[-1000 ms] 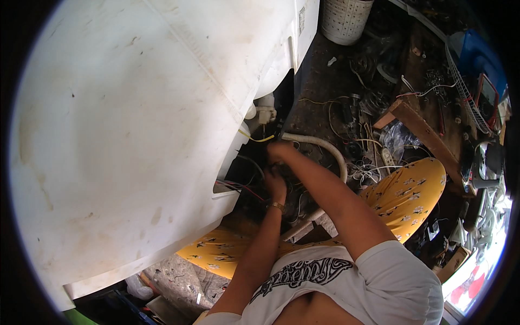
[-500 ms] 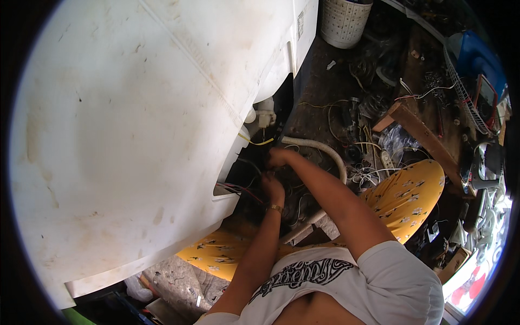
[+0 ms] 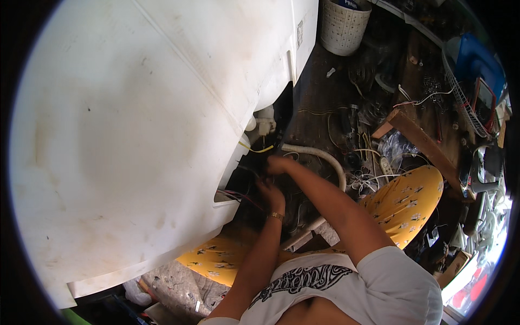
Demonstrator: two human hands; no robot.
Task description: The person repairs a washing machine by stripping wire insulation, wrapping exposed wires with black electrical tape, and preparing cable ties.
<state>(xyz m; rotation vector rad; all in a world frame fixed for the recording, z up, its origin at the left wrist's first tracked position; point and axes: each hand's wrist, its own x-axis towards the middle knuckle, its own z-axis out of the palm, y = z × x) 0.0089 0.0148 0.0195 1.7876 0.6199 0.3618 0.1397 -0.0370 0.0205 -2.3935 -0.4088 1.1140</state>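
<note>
A large white plastic appliance body, which looks like a washing machine, fills the left side. Its dark opening faces me. At this opening my right hand is closed, fingertips lost in shadow. Just below it, my left hand reaches up with bent fingers closed near a thin grey wire; what either hand grips is too dark to make out. A yellow wire sticks out above my hands, below a white valve-like part. Red and dark wires come out of the lower corner by my left wrist.
A ribbed beige hose curves right of my hands. Tangled white cables and a wooden frame piece lie farther right. A whitish bucket stands at the back. My knee in yellow cloth borders the work spot.
The view has shifted slightly. My left hand has turned and its fingers point more up and left. My right hand stays at the opening, close to the left one.
</note>
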